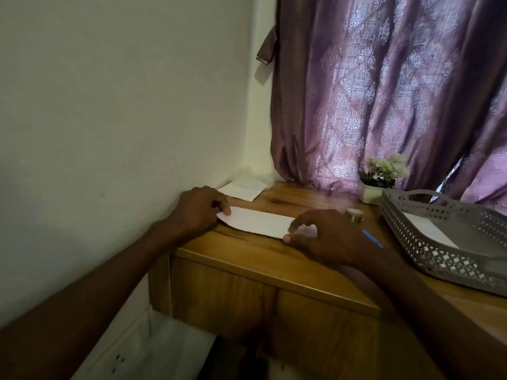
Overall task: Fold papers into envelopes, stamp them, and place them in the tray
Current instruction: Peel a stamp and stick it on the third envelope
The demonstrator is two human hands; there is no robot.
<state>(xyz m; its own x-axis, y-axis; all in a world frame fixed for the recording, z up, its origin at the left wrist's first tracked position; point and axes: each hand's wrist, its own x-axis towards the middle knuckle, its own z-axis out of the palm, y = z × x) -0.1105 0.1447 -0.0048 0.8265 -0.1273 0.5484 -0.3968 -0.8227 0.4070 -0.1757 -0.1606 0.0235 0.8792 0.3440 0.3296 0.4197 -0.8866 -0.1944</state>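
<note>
A folded white paper (258, 222) lies flat on the wooden table (263, 259). My left hand (199, 212) pinches its left end with curled fingers. My right hand (326, 237) pinches its right end between thumb and fingers. A grey perforated tray (428, 250) stands at the right with a white envelope (430, 230) inside. A small round stamp (354, 214) sits just behind my right hand, partly hidden by it.
More white paper (244, 189) lies in the back corner against the wall. A blue pen (371, 237) peeks out beside my right wrist. A small pot of white flowers (381, 176) stands by the purple curtain (384, 86). The table's front edge runs below my hands.
</note>
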